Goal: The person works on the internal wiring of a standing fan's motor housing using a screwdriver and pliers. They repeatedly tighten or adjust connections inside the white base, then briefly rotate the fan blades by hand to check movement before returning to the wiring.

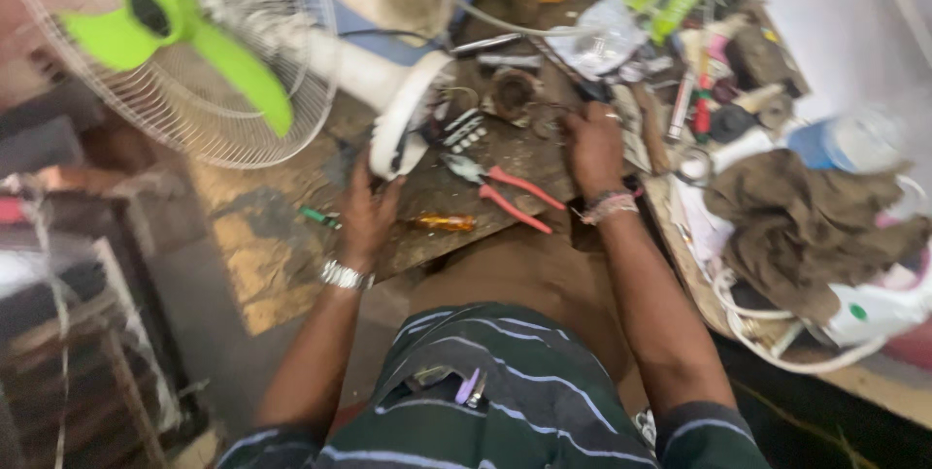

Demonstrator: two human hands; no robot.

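Two bare hands worked over a scuffed, dark brown wooden bench (456, 192) crowded with tools and scraps, its right end buried under a crumpled brown cloth (806, 226) and loops of white cord (748, 309). Left of the bench the floor was dim and blurred, with dark shelving at the edge of view.

A white fan (194, 51) lay tipped on its side at the bench's far left corner. Its long axis ran from the round white base (403, 115), which stood on edge over the bench, up through the thick white pole to the wire cage hanging off the bench's left side. The cage faced roughly toward the camera, showing bright green blades around a dark hub.

The left hand (367, 212), a metal watch at its wrist, lay flat with fingers spread loosely, fingertips touching the lower rim of the base; it gripped nothing that could be seen. The right hand (594, 144), a beaded band at its wrist, rested knuckles up farther right on the bench, fingers curled down over small parts; whether it had hold of anything could not be told.

Between the hands lay red-handled pliers (505, 192), and nearer the bench's front edge an amber-handled screwdriver (442, 222).
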